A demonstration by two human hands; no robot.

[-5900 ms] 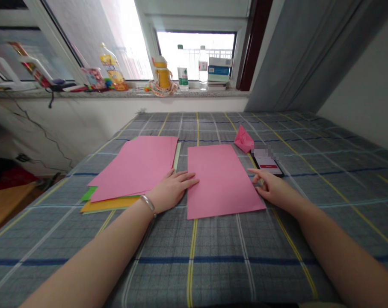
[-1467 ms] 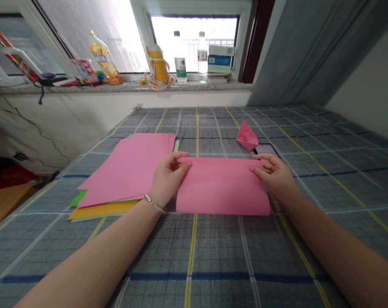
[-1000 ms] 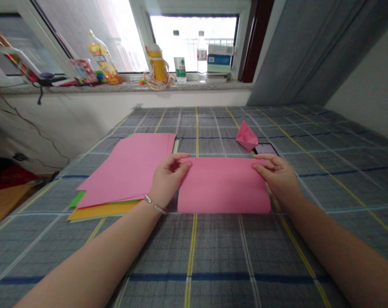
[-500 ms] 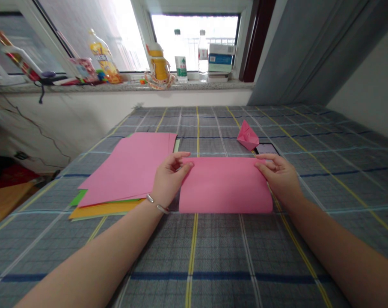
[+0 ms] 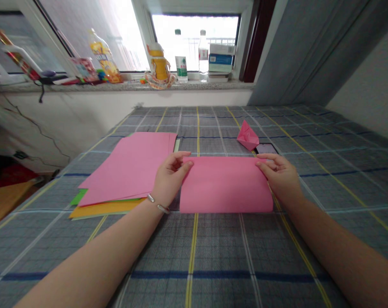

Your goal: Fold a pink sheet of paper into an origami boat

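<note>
With the left hand, gripping the far left corner of a plain pink rectangular paper sheet by thumb on top and fingers behind. With the right hand, pinching the far right corner likewise. Holding the sheet bent double, with a rounded bend along the near side, around the middle of a grey plaid cloth. Wearing a silver open-ended bracelet on the left wrist. Have a loose stack of flat pink paper sheets to the left, towards the cloth's left edge, with a green sheet and an orange-yellow sheet jutting out underneath at the near left corner. Can see, just beyond the right hand, a dark-edged phone, partly hidden by fingers, and beside it, nearer the cloth's far edge, a pointed folded pink paper shape.
</note>
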